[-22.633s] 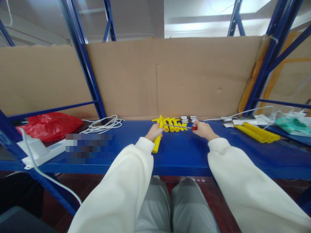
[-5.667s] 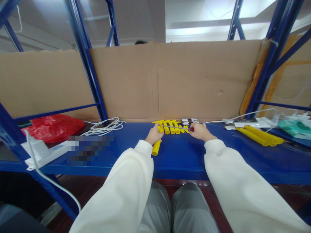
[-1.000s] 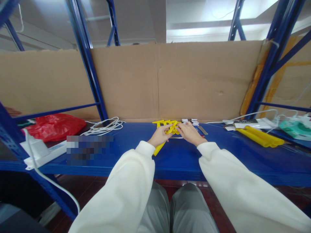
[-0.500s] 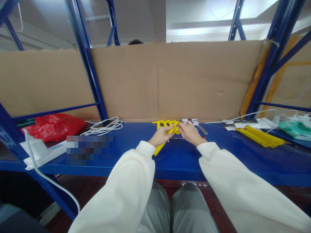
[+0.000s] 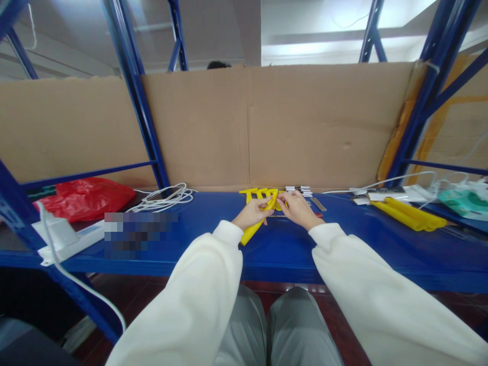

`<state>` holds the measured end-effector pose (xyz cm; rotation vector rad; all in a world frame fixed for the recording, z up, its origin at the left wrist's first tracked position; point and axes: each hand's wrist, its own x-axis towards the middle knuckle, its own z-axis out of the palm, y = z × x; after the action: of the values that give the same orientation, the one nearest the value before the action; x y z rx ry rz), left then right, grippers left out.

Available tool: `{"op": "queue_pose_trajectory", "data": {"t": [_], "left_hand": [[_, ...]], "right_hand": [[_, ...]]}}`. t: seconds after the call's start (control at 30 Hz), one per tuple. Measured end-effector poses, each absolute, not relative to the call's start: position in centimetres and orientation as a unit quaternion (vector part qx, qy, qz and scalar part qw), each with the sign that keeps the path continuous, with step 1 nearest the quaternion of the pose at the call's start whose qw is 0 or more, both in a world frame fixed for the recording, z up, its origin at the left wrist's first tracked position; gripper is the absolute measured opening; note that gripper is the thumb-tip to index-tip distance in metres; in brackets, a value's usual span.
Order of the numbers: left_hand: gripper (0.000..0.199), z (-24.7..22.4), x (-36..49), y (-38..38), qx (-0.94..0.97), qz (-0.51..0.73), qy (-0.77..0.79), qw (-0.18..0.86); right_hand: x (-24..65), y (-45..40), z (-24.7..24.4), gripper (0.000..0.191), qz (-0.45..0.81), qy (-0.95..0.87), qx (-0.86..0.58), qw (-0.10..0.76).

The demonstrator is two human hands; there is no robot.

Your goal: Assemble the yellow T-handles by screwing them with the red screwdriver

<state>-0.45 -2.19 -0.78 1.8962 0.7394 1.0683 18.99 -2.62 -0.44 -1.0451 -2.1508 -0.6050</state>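
Observation:
My left hand (image 5: 252,213) is closed around a yellow T-shaped plastic handle (image 5: 249,234), whose lower end slants toward me over the blue shelf. Close by its upper end, the fingers of my right hand (image 5: 296,208) are pinched together; anything small between them is too hard to make out. Several more yellow T-shaped handles (image 5: 249,193) lie in a row just behind my left hand. Behind my right hand are small white and dark pieces (image 5: 303,190) in stacks. A flat grey metal strip (image 5: 318,204) lies to their right, and a red item (image 5: 319,215) shows beside my right wrist.
A cardboard panel (image 5: 267,127) closes off the back of the blue shelf (image 5: 362,244). Yellow tubes (image 5: 407,214) and white cables lie on the right. At left are a red plastic bag (image 5: 91,197), coiled white cable (image 5: 171,197) and a power strip (image 5: 84,245).
My right fingertips have shifted slightly at the handle's upper end, and that end is tilted a little differently. My left hand keeps its hold in nearly the same place.

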Motion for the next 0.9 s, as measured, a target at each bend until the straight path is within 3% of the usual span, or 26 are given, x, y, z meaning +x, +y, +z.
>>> {"op": "queue_pose_trajectory", "data": {"t": [0.3, 0.67, 0.9], "left_hand": [[0.071, -1.01, -0.35, -2.16, 0.741, 0.412, 0.295, 0.441], [0.058, -0.47, -0.7, -2.49, 0.751, 0.412, 0.301, 0.419], [0.068, -0.85, -0.41, -2.11, 0.739, 0.417, 0.299, 0.436]], "right_hand": [[19.08, -2.86, -0.26, 0.029, -0.193, -0.826, -0.407, 0.338], [18.81, -3.04, -0.19, 0.029, -0.246, -0.829, -0.407, 0.295], [18.68, -3.06, 0.0, 0.027, -0.253, -0.828, -0.416, 0.278]]}}
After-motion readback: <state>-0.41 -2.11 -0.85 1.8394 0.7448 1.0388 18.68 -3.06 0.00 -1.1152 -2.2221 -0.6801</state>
